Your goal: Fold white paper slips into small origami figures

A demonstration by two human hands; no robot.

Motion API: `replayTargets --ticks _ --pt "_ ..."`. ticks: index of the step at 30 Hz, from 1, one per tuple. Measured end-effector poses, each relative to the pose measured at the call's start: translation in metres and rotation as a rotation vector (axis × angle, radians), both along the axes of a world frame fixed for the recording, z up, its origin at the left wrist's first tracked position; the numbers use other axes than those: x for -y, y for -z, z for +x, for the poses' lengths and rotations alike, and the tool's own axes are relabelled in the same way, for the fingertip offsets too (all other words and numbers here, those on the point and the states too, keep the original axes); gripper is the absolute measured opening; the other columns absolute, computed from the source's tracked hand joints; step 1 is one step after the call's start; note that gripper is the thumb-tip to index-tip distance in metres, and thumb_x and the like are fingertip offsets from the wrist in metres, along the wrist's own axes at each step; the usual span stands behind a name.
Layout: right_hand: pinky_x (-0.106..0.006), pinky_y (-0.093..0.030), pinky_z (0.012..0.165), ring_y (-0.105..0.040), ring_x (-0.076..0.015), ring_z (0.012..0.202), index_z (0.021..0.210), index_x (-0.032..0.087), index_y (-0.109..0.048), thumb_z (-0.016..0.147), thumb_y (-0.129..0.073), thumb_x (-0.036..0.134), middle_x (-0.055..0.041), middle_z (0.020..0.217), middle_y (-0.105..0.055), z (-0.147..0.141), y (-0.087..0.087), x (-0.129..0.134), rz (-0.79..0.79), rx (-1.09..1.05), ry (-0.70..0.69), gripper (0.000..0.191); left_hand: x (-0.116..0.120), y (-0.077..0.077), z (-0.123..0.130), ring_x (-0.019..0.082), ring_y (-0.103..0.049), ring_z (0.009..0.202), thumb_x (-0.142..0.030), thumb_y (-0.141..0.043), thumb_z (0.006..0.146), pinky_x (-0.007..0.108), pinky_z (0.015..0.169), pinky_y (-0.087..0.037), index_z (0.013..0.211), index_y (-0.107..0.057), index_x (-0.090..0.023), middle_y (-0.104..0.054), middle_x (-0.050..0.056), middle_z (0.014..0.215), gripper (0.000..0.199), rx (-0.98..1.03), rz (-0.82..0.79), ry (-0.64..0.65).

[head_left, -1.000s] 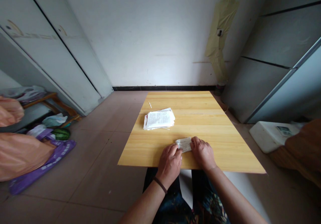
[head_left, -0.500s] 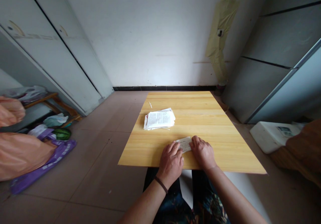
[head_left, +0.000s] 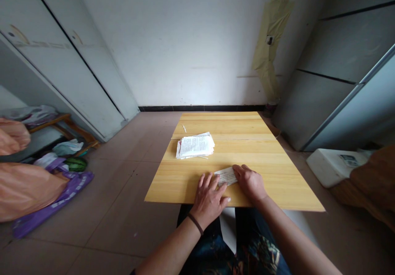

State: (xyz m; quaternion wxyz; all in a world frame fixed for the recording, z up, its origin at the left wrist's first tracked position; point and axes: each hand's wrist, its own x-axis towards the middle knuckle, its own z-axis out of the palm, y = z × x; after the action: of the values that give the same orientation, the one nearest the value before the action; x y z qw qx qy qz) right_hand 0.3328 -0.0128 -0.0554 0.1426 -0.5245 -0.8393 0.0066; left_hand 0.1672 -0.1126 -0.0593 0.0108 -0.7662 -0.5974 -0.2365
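A small folded piece of printed paper (head_left: 226, 176) lies on the wooden table (head_left: 271, 160) close to its front edge. My left hand (head_left: 210, 194) rests flat at the paper's left end, its fingers spread and its thumb out to the right. At the other end, the curled fingers of my right hand (head_left: 250, 183) hold the paper's right edge and cover part of it. Beyond my hands, toward the left, sits an uneven stack of printed sheets (head_left: 196, 145).
A thin white stick (head_left: 184, 128) lies behind the stack, and another thin strip (head_left: 203, 157) shows at its front edge. Grey cabinets (head_left: 327, 61) stand at the right. On the left floor are bags (head_left: 33, 192) and a watermelon (head_left: 75, 164). A white box (head_left: 335, 166) stands right.
My left hand has loosened and spread its fingers, shifting slightly left so more of the folded paper shows. My right hand has curled more tightly at the paper's right end.
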Motion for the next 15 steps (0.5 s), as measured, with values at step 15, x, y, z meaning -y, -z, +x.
replayTargets --ticks 15 --pt "-0.043 -0.028 0.1 -0.047 -0.0244 0.118 0.123 0.023 -0.059 0.096 -0.044 0.031 -0.0075 0.125 -0.061 0.012 0.007 0.051 0.104 -0.078 -0.385 0.033 0.001 -0.004 0.0 0.031 -0.041 0.125 -0.035 -0.06 0.081 0.058 0.109 -0.024 0.115 -0.061 -0.025 -0.054 0.01 0.13 0.036 -0.022 -0.024 0.002"
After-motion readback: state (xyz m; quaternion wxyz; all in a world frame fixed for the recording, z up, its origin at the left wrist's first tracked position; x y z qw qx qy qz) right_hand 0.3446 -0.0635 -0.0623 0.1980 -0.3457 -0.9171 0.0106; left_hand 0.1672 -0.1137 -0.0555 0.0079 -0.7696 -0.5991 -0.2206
